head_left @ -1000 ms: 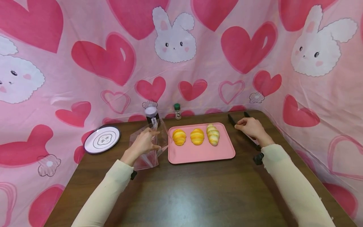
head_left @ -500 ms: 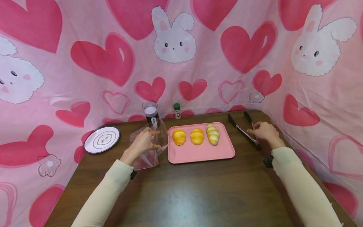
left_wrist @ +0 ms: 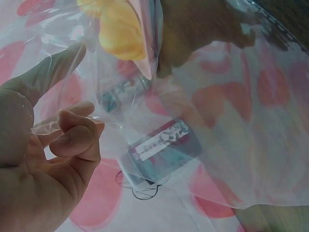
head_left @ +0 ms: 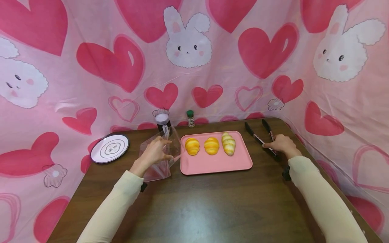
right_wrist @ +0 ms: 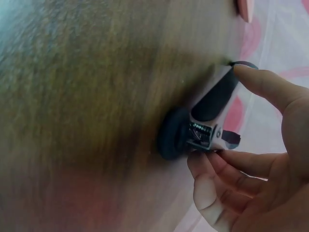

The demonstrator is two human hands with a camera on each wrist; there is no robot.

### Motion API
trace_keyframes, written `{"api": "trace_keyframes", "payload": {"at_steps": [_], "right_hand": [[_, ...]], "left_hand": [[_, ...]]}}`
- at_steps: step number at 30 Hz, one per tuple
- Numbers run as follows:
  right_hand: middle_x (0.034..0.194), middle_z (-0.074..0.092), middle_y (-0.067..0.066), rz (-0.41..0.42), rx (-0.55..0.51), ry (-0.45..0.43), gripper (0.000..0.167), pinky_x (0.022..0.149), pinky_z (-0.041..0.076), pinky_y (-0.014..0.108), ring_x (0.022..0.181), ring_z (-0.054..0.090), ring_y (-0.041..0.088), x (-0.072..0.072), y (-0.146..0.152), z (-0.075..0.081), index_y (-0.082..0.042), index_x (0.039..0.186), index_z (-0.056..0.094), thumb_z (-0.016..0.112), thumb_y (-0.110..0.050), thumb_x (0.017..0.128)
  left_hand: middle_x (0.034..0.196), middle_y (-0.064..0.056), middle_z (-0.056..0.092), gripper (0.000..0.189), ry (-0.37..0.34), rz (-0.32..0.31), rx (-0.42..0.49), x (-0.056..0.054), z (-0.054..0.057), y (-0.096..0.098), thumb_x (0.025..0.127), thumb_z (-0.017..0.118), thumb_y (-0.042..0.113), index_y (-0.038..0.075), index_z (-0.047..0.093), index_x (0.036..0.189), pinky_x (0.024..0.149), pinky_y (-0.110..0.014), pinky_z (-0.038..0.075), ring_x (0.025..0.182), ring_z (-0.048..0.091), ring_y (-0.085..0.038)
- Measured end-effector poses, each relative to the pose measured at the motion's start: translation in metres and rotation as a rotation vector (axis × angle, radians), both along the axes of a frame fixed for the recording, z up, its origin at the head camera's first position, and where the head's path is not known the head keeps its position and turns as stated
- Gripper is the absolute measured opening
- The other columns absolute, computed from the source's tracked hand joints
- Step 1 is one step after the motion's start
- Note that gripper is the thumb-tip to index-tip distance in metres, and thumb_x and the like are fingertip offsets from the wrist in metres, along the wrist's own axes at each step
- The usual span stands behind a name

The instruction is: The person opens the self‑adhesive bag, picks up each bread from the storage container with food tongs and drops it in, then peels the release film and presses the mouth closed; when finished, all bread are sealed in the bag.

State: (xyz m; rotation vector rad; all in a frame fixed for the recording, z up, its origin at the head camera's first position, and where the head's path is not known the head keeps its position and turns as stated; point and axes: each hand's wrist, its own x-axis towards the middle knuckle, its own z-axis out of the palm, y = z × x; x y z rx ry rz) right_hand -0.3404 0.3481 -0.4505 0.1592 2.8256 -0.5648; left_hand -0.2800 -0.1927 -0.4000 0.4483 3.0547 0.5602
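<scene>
My left hand (head_left: 153, 151) holds a clear plastic bag (head_left: 156, 172) beside the tray. In the left wrist view, its curled fingers (left_wrist: 77, 137) grip the bag's edge while the thumb stands apart behind the film. Over on the right, a pair of tongs (head_left: 256, 137) with black ends lies with its arms spread apart. My right hand (head_left: 283, 146) grips the tongs near the joined end, thumb on one arm and fingers on the other side. The right wrist view shows the black tongs end (right_wrist: 215, 99) between thumb and fingers. A pink tray (head_left: 212, 165) sits between the hands.
Two golden croissants (head_left: 211, 146) and a paler one (head_left: 228, 144) rest on the tray. Behind stand a dark jar with a white lid (head_left: 162, 123) and a green-capped shaker (head_left: 190, 118). A white plate (head_left: 103, 153) lies far left. Printed cloth (head_left: 218, 74) walls the table's back.
My right hand has moved from over the tongs' middle toward their joined end, and its thumb now lies across the nearer arm. The left hand and bag have stayed still.
</scene>
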Motion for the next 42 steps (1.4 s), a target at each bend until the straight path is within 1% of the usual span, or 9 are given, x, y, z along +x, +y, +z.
{"api": "trace_keyframes", "payload": {"at_steps": [5, 8, 14, 16, 20, 26, 30, 34, 42], "right_hand": [[0.121, 0.055, 0.038, -0.012, 0.015, 0.0, 0.087, 0.085, 0.047, 0.067, 0.106, 0.054, 0.053, -0.004, -0.004, -0.003, 0.013, 0.125, 0.052, 0.07, -0.06, 0.081], [0.119, 0.056, 0.039, -0.01, 0.019, 0.014, 0.082, 0.082, 0.049, 0.065, 0.104, 0.056, 0.054, -0.005, -0.004, -0.004, 0.013, 0.12, 0.054, 0.07, -0.057, 0.081], [0.124, 0.053, 0.043, 0.012, 0.014, 0.034, 0.079, 0.089, 0.047, 0.064, 0.111, 0.053, 0.058, -0.005, -0.004, -0.002, 0.016, 0.121, 0.053, 0.066, -0.052, 0.083], [0.126, 0.05, 0.044, 0.02, 0.017, 0.046, 0.08, 0.093, 0.046, 0.065, 0.113, 0.051, 0.059, -0.006, -0.003, -0.002, 0.017, 0.123, 0.051, 0.064, -0.051, 0.084], [0.128, 0.048, 0.045, 0.012, 0.008, 0.08, 0.084, 0.096, 0.044, 0.066, 0.115, 0.049, 0.06, -0.006, -0.001, -0.002, 0.019, 0.127, 0.046, 0.061, -0.053, 0.086], [0.128, 0.049, 0.045, -0.017, -0.018, 0.145, 0.099, 0.094, 0.043, 0.069, 0.114, 0.049, 0.061, -0.005, 0.002, -0.006, 0.019, 0.128, 0.045, 0.06, -0.068, 0.085], [0.126, 0.05, 0.043, -0.041, -0.037, 0.166, 0.101, 0.091, 0.044, 0.07, 0.112, 0.05, 0.061, -0.003, 0.003, -0.007, 0.016, 0.125, 0.048, 0.06, -0.074, 0.082], [0.127, 0.05, 0.041, -0.05, -0.039, 0.177, 0.097, 0.089, 0.044, 0.07, 0.112, 0.05, 0.061, 0.0, 0.002, -0.003, 0.01, 0.125, 0.05, 0.059, -0.076, 0.081], [0.135, 0.047, 0.041, -0.004, -0.007, 0.231, 0.097, 0.089, 0.043, 0.072, 0.117, 0.047, 0.063, 0.002, -0.005, 0.01, 0.001, 0.143, 0.044, 0.055, -0.076, 0.084]], "left_hand": [[0.113, -0.017, 0.058, 0.066, 0.003, -0.005, 0.002, -0.001, -0.002, 0.0, 0.074, 0.088, 0.031, 0.01, 0.065, 0.133, 0.086, -0.046, 0.057, 0.093, 0.059, -0.027], [0.113, -0.017, 0.058, 0.066, 0.007, -0.007, -0.003, -0.001, -0.003, 0.0, 0.074, 0.088, 0.031, 0.011, 0.065, 0.133, 0.086, -0.046, 0.056, 0.093, 0.059, -0.027], [0.114, -0.017, 0.059, 0.066, 0.004, 0.0, -0.012, 0.0, -0.004, -0.001, 0.074, 0.088, 0.031, 0.011, 0.065, 0.132, 0.087, -0.047, 0.056, 0.095, 0.059, -0.028], [0.114, -0.018, 0.059, 0.067, 0.006, -0.001, -0.015, 0.0, -0.004, -0.002, 0.074, 0.088, 0.032, 0.011, 0.065, 0.132, 0.087, -0.048, 0.056, 0.095, 0.059, -0.029], [0.114, -0.018, 0.058, 0.067, 0.004, -0.002, -0.011, -0.001, -0.004, -0.003, 0.074, 0.088, 0.032, 0.01, 0.065, 0.133, 0.086, -0.049, 0.055, 0.095, 0.059, -0.029], [0.114, -0.017, 0.059, 0.067, -0.011, -0.001, -0.003, -0.001, -0.002, -0.003, 0.075, 0.088, 0.032, 0.01, 0.064, 0.133, 0.088, -0.05, 0.055, 0.097, 0.058, -0.029], [0.114, -0.017, 0.059, 0.066, -0.012, 0.001, -0.005, -0.001, -0.001, -0.003, 0.074, 0.088, 0.031, 0.01, 0.065, 0.133, 0.088, -0.049, 0.056, 0.096, 0.059, -0.028], [0.113, -0.017, 0.059, 0.067, -0.001, 0.001, -0.015, -0.001, 0.0, -0.004, 0.074, 0.088, 0.032, 0.009, 0.065, 0.132, 0.085, -0.047, 0.056, 0.093, 0.059, -0.027], [0.112, -0.018, 0.059, 0.067, -0.007, 0.008, -0.018, -0.003, -0.001, -0.006, 0.074, 0.088, 0.03, 0.008, 0.064, 0.133, 0.083, -0.047, 0.055, 0.091, 0.058, -0.027]]}}
